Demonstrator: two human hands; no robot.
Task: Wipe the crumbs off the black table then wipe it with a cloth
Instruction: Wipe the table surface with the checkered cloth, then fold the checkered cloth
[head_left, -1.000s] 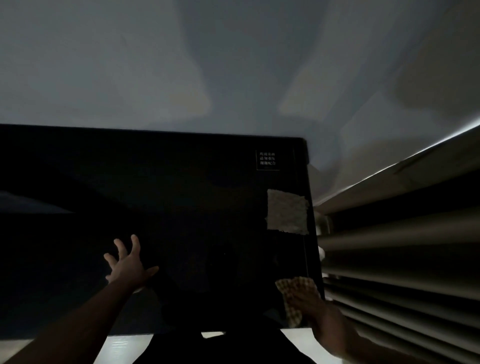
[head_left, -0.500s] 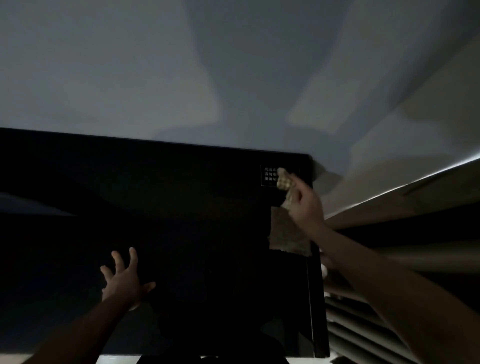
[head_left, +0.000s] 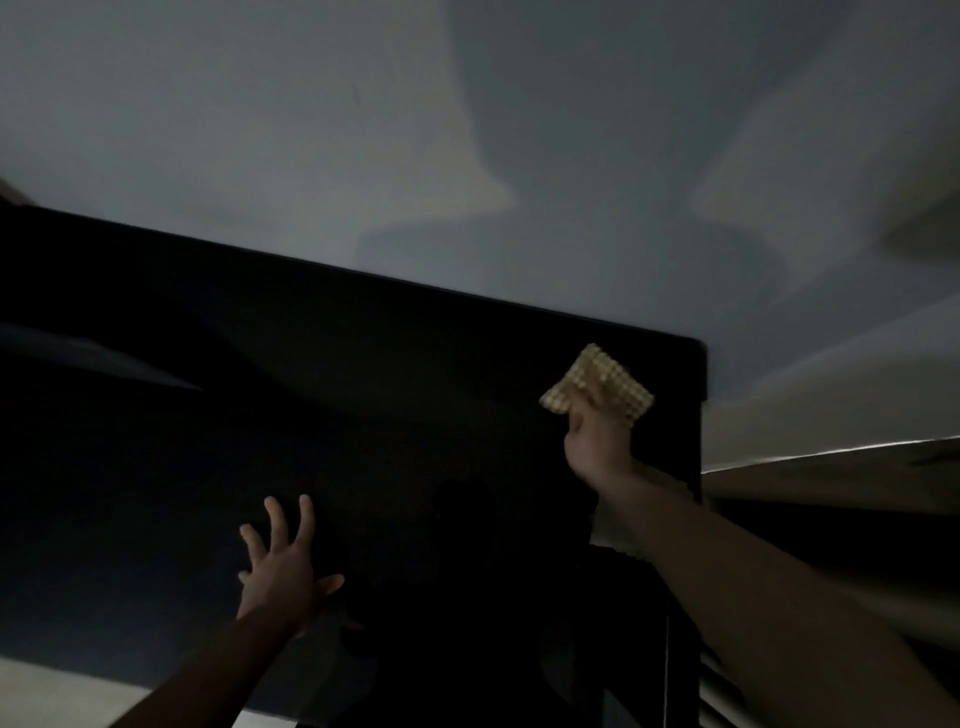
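1. Two bare hands reach over the black table (head_left: 363, 405), which fills the dim lower part of the view.
2. Right hand (head_left: 597, 441) grips a bunched checked cloth (head_left: 602, 382), pressing it on the tabletop near the far right corner.
3. Left hand (head_left: 280, 566) lies flat on the table nearer the person, fingers spread apart, holding nothing.
4. Crumbs cannot be made out in the darkness.

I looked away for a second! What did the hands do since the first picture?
The right hand, gripping the checked cloth throughout, swept from the near right edge of the black table up to its far right corner. The pale patch seen there earlier no longer shows, perhaps hidden by the arm. The left hand stayed spread flat on the table, fingers apart.
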